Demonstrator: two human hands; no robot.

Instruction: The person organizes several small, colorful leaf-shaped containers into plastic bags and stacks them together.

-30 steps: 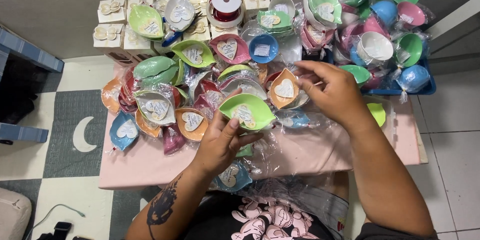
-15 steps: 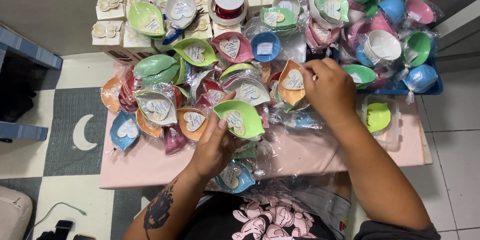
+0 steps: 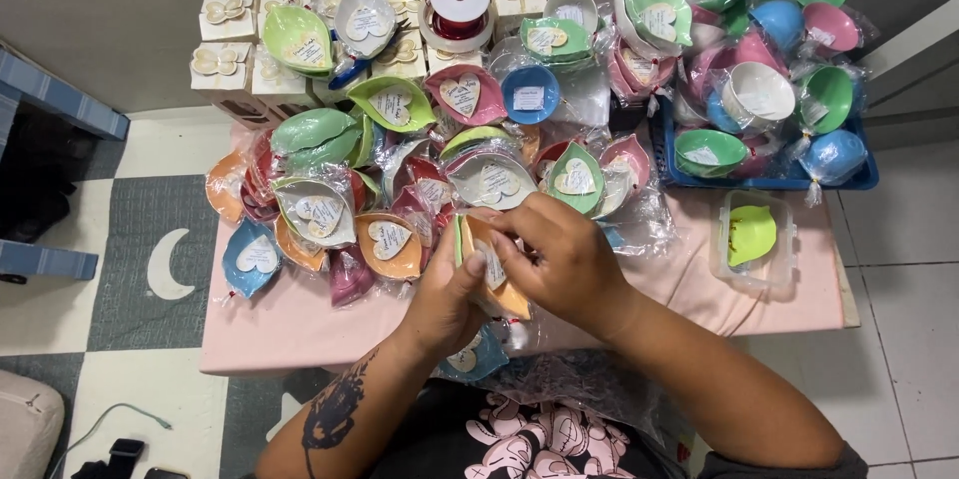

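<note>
An orange leaf-shaped dish [image 3: 496,274] with a white heart tag sits in both hands. The desk [image 3: 699,289] is pale pink, the tray [image 3: 759,182] blue, the ribbon spool [image 3: 457,9] red and white, the floor [image 3: 150,269] grey-and-white checked with a crescent moon.

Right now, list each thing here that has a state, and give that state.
left hand: gripping the orange leaf dish
right hand: pinching that dish
orange leaf dish: held on edge, off the table
clear plastic box: lid on, green dish inside
ribbon spool: lying flat, red ribbon wound on
</note>
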